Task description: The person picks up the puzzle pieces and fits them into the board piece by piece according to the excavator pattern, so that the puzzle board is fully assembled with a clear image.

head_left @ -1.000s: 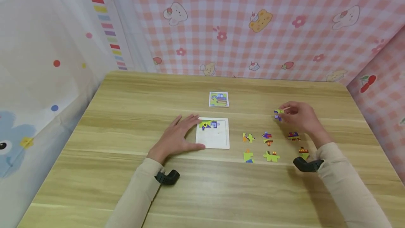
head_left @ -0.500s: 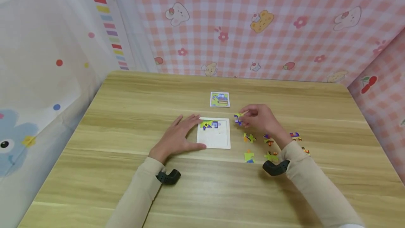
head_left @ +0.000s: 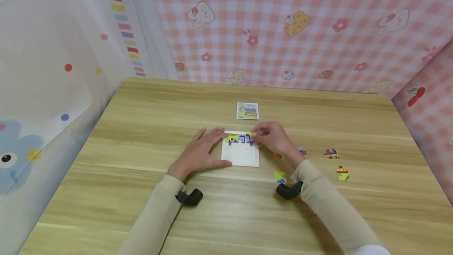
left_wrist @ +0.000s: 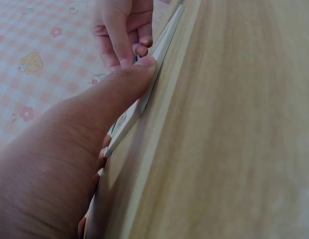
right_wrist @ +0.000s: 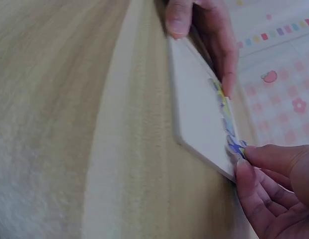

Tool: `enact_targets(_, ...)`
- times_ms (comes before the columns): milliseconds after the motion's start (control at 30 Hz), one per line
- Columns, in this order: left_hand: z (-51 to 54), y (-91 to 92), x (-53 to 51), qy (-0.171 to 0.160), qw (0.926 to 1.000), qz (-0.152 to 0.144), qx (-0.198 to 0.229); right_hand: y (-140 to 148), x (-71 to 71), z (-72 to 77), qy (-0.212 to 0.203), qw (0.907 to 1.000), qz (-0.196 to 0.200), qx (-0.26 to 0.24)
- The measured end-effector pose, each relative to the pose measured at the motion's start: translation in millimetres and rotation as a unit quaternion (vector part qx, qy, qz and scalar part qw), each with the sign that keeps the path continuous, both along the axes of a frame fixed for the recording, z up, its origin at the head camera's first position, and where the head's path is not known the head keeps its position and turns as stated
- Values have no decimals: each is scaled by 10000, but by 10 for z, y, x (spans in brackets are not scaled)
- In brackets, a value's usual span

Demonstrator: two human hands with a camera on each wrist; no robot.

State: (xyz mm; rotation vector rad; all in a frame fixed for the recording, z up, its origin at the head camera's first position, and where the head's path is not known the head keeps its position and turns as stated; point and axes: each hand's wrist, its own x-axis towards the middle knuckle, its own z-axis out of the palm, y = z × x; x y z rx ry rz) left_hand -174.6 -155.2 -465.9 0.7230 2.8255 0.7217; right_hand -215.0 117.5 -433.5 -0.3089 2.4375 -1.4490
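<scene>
A white puzzle tray [head_left: 241,157] lies on the table, with joined green, yellow and purple pieces [head_left: 232,139] along its top edge. My left hand [head_left: 199,154] holds the tray by its left side, thumb at the near corner and fingers at the far one. Between thumb and fingertips, my right hand [head_left: 275,137] pinches a blue-and-yellow puzzle piece [right_wrist: 237,148] at the tray's top right corner. That piece looks slightly tilted beside the placed ones; whether it sits flat is hidden by the fingers.
Loose puzzle pieces lie right of the tray: a green one [head_left: 280,176], a purple striped one [head_left: 332,153] and a green-and-orange one [head_left: 342,174]. Others are partly covered by the right forearm. A small picture card [head_left: 247,111] showing an excavator lies behind the tray.
My right hand has carried the pinched puzzle piece leftward from the right side of the table to the tray's top right corner. The left hand stays on the tray.
</scene>
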Motion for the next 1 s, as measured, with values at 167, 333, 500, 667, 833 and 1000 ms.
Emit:
enact_targets(167, 20, 15, 4, -61, 10000, 16, -30, -41, 37, -15, 149, 9991, -127, 381)
enact_targets(333, 30, 24, 5, -90, 9999, 23, -50, -77, 57, -13, 262, 9967, -281, 718)
enact_targets(500, 32, 23, 7, -90, 9999, 7, -62, -97, 60, -19, 271, 9949, -381, 892)
enact_targets(667, 31, 17, 4, -55, 10000, -9, -12, -99, 62, -22, 259, 9950, -363, 899)
enact_targets(833, 30, 7, 2, -55, 10000, -4, -2, -103, 73, -16, 308, 9951, -251, 901)
enact_targets(1000, 20, 6, 7, -89, 10000, -1, -4, -113, 94, -1, 395, 9940, -7, 1016)
